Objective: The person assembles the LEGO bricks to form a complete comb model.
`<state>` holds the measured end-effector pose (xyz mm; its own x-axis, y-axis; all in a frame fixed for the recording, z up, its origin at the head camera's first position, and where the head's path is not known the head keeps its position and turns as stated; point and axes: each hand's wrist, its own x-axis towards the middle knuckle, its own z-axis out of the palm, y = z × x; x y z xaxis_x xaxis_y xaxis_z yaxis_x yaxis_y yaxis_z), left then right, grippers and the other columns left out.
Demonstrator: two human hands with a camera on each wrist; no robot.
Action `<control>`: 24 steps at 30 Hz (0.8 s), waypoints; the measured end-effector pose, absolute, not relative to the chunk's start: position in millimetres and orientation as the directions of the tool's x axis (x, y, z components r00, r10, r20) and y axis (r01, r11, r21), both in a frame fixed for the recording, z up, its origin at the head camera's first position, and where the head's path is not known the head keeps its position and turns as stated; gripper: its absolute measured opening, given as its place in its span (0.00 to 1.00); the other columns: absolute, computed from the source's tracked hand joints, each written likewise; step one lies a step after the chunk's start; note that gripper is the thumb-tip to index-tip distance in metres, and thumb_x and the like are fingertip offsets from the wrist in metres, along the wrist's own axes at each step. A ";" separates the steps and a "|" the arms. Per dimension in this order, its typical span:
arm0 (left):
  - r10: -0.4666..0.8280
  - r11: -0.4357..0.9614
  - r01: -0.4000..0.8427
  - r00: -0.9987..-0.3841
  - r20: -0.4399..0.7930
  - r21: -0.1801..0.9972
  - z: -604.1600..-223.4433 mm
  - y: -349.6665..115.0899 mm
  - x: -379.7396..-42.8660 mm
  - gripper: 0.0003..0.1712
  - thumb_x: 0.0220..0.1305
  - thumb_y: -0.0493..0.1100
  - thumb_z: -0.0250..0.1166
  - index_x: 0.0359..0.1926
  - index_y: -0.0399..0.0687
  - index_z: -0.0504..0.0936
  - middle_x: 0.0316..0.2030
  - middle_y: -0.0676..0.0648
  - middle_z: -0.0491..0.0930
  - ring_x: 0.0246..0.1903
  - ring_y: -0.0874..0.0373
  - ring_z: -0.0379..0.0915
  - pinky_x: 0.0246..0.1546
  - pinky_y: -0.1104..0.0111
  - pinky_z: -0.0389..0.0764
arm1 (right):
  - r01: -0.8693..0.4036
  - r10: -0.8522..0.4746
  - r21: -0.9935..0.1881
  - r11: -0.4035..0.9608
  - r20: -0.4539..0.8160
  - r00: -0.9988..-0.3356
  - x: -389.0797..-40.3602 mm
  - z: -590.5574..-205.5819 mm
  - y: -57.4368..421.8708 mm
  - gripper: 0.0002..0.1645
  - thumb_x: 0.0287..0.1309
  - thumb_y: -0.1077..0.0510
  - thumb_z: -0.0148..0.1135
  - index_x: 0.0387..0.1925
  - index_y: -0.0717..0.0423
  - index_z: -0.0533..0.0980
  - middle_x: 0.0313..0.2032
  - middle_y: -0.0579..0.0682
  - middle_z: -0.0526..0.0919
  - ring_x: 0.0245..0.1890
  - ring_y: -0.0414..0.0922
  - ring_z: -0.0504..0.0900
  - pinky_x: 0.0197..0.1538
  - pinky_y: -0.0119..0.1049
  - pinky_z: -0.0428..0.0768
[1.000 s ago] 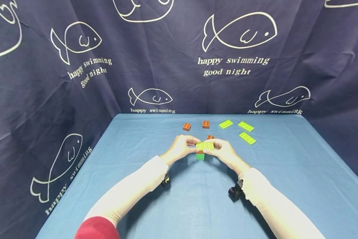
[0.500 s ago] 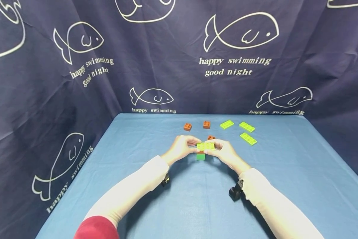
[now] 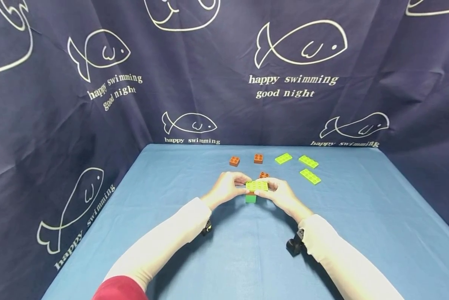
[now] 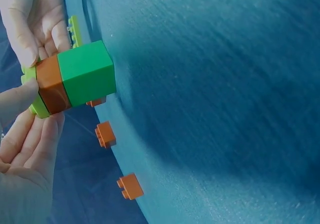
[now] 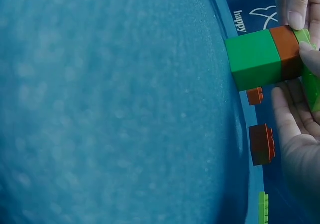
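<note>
A small stack sits between my two hands: a green block [image 4: 89,72] at the bottom, an orange brick [image 4: 53,83] on it, and a lime-green studded plate [image 3: 257,186] on top. With thumb and fingers my left hand [image 3: 226,187] pinches the plate's left end. The right hand [image 3: 281,193] grips its right end, thumb at the near side. In the head view the plate juts out to the right past the orange brick. The stack is upright. Whether the green block's base [image 5: 255,58] touches the cloth, I cannot tell.
Beyond the hands, on the blue cloth [image 3: 247,258], lie three loose orange bricks, including a left one [image 3: 234,161], a middle one [image 3: 258,158] and a nearer one [image 3: 264,175]. Three lime plates [image 3: 310,176] lie to their right. A dark fish-print curtain [image 3: 224,83] hangs behind.
The head view has shifted slightly. Both hands keep their hold on the lime plate, and the stack stays in place between them.
</note>
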<state>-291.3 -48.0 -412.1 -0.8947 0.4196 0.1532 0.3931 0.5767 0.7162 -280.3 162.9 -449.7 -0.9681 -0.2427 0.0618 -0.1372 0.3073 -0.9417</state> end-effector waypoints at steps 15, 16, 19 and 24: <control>0.411 0.518 0.370 -0.898 0.155 0.771 -411.9 -50.9 -292.9 0.18 0.52 0.36 0.74 0.46 0.45 0.84 0.44 0.46 0.85 0.45 0.54 0.83 0.47 0.74 0.81 | -0.158 -0.271 -0.941 0.299 0.075 -0.960 -281.7 -441.3 160.3 0.28 0.53 0.54 0.72 0.54 0.58 0.78 0.49 0.55 0.85 0.44 0.34 0.81 0.46 0.25 0.77; 0.417 0.510 0.369 -0.896 0.152 0.777 -411.5 -50.1 -292.7 0.18 0.52 0.35 0.74 0.46 0.44 0.84 0.44 0.45 0.85 0.46 0.54 0.83 0.48 0.75 0.81 | -0.153 -0.270 -0.940 0.305 0.069 -0.960 -281.8 -440.7 161.3 0.28 0.53 0.54 0.72 0.55 0.59 0.78 0.49 0.55 0.85 0.43 0.34 0.81 0.46 0.25 0.77; 0.430 0.498 0.377 -0.889 0.155 0.781 -412.4 -48.5 -293.3 0.18 0.52 0.34 0.73 0.46 0.43 0.84 0.44 0.45 0.85 0.45 0.55 0.82 0.47 0.76 0.81 | -0.152 -0.280 -0.933 0.327 0.058 -0.958 -281.9 -438.9 163.3 0.28 0.54 0.55 0.72 0.56 0.61 0.77 0.49 0.57 0.84 0.42 0.34 0.82 0.46 0.25 0.77; 0.449 0.495 0.403 -0.877 0.171 0.770 -416.7 -49.2 -293.3 0.17 0.53 0.35 0.73 0.46 0.43 0.84 0.44 0.45 0.85 0.45 0.55 0.82 0.48 0.76 0.80 | -0.157 -0.285 -0.918 0.364 0.051 -0.957 -280.3 -434.6 163.5 0.28 0.52 0.56 0.73 0.54 0.62 0.78 0.45 0.57 0.85 0.40 0.37 0.81 0.46 0.28 0.76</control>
